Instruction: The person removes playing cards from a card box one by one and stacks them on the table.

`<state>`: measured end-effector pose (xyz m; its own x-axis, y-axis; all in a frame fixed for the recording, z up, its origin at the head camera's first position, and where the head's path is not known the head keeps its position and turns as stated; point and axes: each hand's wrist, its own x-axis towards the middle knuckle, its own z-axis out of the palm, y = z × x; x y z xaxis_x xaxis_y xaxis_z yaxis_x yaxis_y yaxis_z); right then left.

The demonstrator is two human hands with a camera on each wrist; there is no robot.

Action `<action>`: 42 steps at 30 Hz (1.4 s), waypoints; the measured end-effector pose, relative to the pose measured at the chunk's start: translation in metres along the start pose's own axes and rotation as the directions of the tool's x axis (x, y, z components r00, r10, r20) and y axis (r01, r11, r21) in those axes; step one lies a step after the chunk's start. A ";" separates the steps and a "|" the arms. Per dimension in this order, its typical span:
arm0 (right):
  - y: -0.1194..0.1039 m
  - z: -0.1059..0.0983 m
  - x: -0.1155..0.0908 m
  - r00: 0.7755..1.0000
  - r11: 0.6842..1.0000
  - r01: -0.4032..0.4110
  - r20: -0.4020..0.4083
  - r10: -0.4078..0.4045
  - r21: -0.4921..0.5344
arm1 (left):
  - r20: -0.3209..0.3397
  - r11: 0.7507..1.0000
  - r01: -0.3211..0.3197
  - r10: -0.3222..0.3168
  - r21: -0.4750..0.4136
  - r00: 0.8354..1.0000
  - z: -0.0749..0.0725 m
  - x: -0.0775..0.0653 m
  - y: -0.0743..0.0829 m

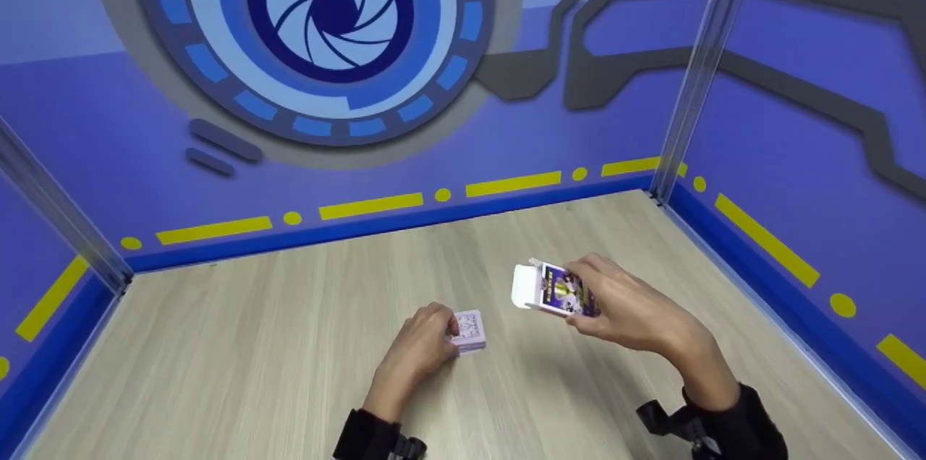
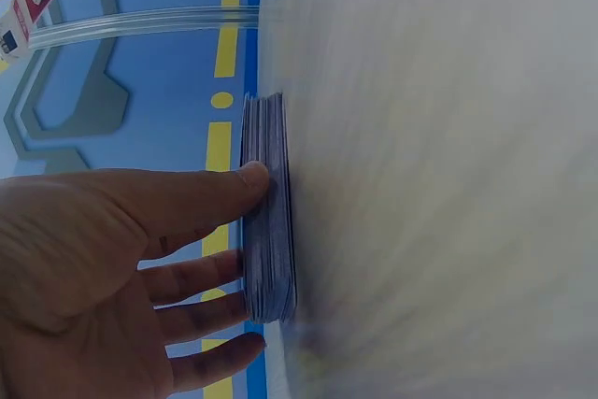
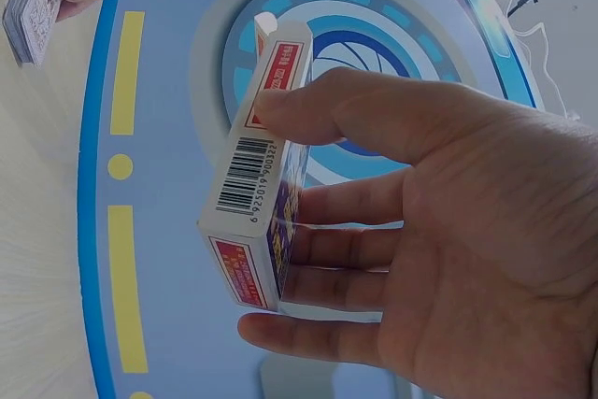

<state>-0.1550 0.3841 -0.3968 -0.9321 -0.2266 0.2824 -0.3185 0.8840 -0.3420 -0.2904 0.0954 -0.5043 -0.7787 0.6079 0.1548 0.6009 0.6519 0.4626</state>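
Note:
A deck of playing cards (image 1: 470,330) lies stacked on the table in the head view. My left hand (image 1: 421,344) pinches it at its left side; the left wrist view shows the thumb against the edges of the cards (image 2: 268,259), with the fingertips partly hidden behind them. Above the table, to the right of the deck, my right hand (image 1: 629,308) holds a small card box (image 1: 561,290). Its white end flap stands open and points left. In the right wrist view the thumb presses the box's narrow barcode side (image 3: 248,170), and the fingers lie along its far side.
The wood-grain table (image 1: 275,344) is bounded by a blue printed back wall (image 1: 463,163) and side walls. Clear corner posts (image 1: 705,69) stand where the walls meet. Black wrist straps with cameras (image 1: 738,424) sit on both forearms.

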 end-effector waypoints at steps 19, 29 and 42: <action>-0.002 0.000 0.000 1.000 1.000 -0.009 0.009 0.008 0.009 | 0.047 0.999 0.037 -0.036 -0.016 0.998 -0.007 -0.004 0.001; -0.002 0.000 0.000 1.000 1.000 0.007 -0.020 -0.007 0.000 | -0.267 0.998 -0.009 -0.007 -0.056 0.964 -0.040 -0.004 0.041; -0.010 0.012 0.006 0.997 0.998 0.056 -0.047 -0.057 -0.029 | -0.318 0.852 -0.254 0.110 -0.458 0.942 -0.052 -0.019 0.096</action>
<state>-0.1595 0.3690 -0.4022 -0.9034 -0.2570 0.3433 -0.3647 0.8816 -0.2996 -0.2274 0.1228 -0.4175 -0.7248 0.5001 0.4740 0.6270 0.1935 0.7546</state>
